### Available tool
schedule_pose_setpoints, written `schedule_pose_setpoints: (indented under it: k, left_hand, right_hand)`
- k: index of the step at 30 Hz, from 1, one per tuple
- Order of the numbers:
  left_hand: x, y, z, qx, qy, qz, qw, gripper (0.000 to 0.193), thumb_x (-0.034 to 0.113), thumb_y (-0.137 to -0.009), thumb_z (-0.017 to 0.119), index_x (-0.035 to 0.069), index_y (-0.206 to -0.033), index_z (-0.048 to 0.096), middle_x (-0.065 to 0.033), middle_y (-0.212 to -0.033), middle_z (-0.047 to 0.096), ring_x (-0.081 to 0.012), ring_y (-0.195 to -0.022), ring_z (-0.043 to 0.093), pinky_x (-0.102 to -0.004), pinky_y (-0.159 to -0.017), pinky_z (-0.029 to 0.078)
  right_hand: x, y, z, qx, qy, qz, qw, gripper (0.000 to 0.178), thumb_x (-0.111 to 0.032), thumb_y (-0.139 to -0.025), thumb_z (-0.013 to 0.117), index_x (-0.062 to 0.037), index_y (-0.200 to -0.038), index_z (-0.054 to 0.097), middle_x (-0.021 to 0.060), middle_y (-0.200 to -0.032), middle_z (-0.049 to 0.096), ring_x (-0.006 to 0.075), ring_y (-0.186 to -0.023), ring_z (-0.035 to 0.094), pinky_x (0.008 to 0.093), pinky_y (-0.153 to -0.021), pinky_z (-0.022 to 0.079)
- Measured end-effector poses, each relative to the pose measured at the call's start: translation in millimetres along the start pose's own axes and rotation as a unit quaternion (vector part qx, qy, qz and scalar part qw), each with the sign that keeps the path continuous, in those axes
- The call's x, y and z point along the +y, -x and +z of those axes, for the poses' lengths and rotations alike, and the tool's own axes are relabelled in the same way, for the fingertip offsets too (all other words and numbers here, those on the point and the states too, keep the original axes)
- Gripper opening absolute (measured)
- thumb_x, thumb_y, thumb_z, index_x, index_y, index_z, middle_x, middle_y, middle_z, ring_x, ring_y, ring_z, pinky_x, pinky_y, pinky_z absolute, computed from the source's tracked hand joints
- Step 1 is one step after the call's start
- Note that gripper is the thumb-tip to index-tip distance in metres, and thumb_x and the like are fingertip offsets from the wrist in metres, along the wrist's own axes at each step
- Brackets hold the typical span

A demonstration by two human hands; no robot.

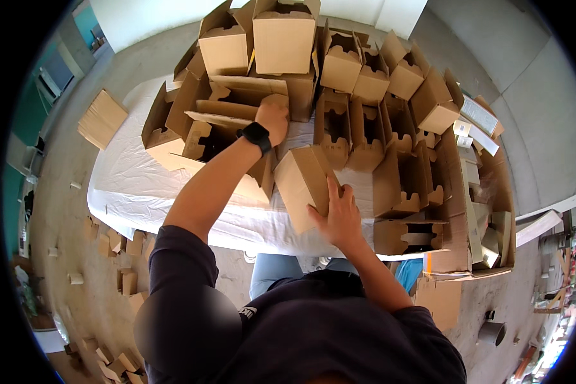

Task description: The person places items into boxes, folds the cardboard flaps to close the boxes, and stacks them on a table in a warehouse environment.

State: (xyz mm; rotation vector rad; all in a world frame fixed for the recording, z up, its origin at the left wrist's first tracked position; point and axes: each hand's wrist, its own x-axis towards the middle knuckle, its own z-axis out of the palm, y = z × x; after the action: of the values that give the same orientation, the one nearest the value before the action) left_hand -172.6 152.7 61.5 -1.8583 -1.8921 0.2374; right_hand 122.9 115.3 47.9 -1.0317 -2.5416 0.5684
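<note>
My left hand (273, 121), a black watch (256, 136) on its wrist, reaches over the table to an open brown cardboard box (240, 96). Its fingers are closed at that box's right end, partly hidden. My right hand (339, 216) grips a smaller cardboard box (299, 182), thumb on the near side and fingers along the right face. This box is tilted and its near face looks plain. Left of it, below my left forearm, stand more open boxes (201, 137) with raised flaps.
A white cloth (131, 185) covers the table. Several open boxes (400, 182) stand in rows at the right, others (285, 41) are stacked at the back. A large carton (457, 217) with small packages is at the right edge. Box pieces (128, 281) lie on the floor.
</note>
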Motion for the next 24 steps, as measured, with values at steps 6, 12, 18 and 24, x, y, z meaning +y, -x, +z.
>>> schedule_pose_setpoints:
  k: [6,12,18,24]
  left_hand:
    - [-22.7,14.0,2.7,-0.059,-0.012,-0.020,0.998,0.015,0.019,-0.081,0.058,0.017,-0.078,0.073,0.0010,-0.096,0.062,-0.0211,-0.091,0.059,-0.0359,-0.075,0.048]
    - [-34.7,6.1,-8.6,-0.168,-0.032,-0.037,0.985,0.019,0.021,-0.085,0.057,0.015,-0.092,0.074,-0.0005,-0.111,0.062,-0.0231,-0.106,0.056,-0.0394,-0.087,0.046]
    - [1.5,37.4,-94.0,0.195,0.130,-0.036,0.971,0.037,0.016,-0.084,0.063,0.010,-0.120,0.061,-0.0069,-0.139,0.049,-0.0296,-0.129,0.045,-0.0460,-0.107,0.038]
    - [126.6,157.7,-105.6,0.101,0.549,-0.112,0.822,0.054,0.009,-0.085,0.064,0.009,-0.136,0.048,-0.0139,-0.147,0.040,-0.0366,-0.131,0.042,-0.0422,-0.105,0.041]
  right_hand:
    - [-6.9,-3.8,-2.3,-0.015,-0.007,0.003,1.000,0.083,-0.043,-0.078,0.069,-0.0094,-0.145,0.033,0.0237,-0.116,0.044,0.0403,-0.103,0.053,0.0486,-0.077,0.050]
    - [-3.8,2.5,6.4,-0.080,0.035,0.014,0.996,0.086,-0.042,-0.079,0.070,-0.0135,-0.148,0.026,0.0252,-0.120,0.044,0.0424,-0.108,0.053,0.0496,-0.086,0.049]
    - [1.2,3.5,3.1,-0.059,0.075,0.047,0.994,0.083,-0.045,-0.079,0.068,-0.0129,-0.146,0.030,0.0244,-0.124,0.042,0.0396,-0.110,0.051,0.0503,-0.085,0.047]
    - [-7.0,6.6,9.1,-0.055,0.106,0.044,0.992,0.084,-0.045,-0.079,0.067,-0.0117,-0.146,0.031,0.0250,-0.128,0.040,0.0402,-0.113,0.049,0.0503,-0.086,0.046]
